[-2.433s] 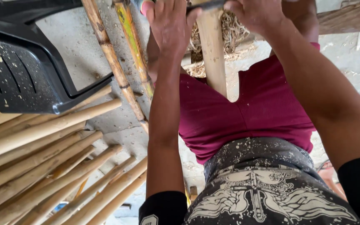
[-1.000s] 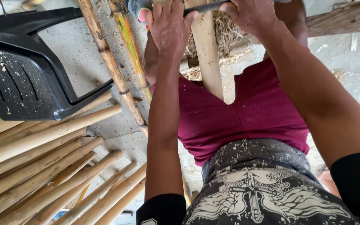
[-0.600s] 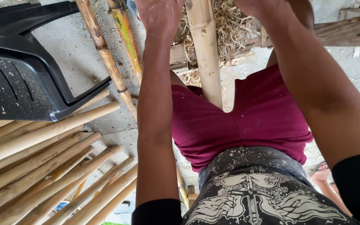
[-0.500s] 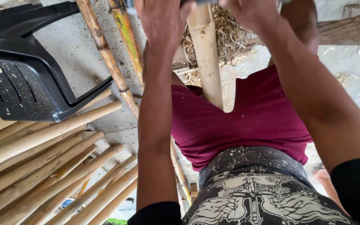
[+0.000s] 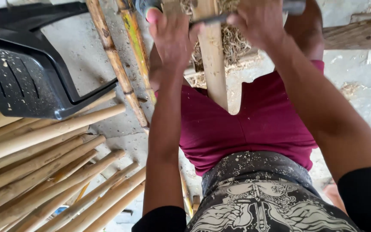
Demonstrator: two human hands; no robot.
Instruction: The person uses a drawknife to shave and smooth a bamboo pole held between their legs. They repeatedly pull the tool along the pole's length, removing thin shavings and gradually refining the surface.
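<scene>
A pale peeled bamboo pole (image 5: 213,56) runs from my lap away toward the top of the view. Across it lies a two-handled metal blade (image 5: 213,18). My left hand (image 5: 170,36) is closed around the blade's left end, where a grey handle shows. My right hand (image 5: 260,21) is closed around the right end with its dark grey handle. Both forearms reach forward over my maroon shorts (image 5: 241,124). Under the pole lies a heap of straw-like shavings (image 5: 232,41).
A stack of peeled bamboo poles (image 5: 44,172) fills the lower left. A black plastic chair (image 5: 22,73) stands at the upper left on the concrete floor (image 5: 78,51). Two unpeeled bamboo sticks (image 5: 117,64) lean beside my left arm. A wooden plank (image 5: 357,36) sits at the upper right.
Both hands pushed the blade away up the pole, leaving the view's top edge, and have now come back toward me along it. The poles and the chair kept their places.
</scene>
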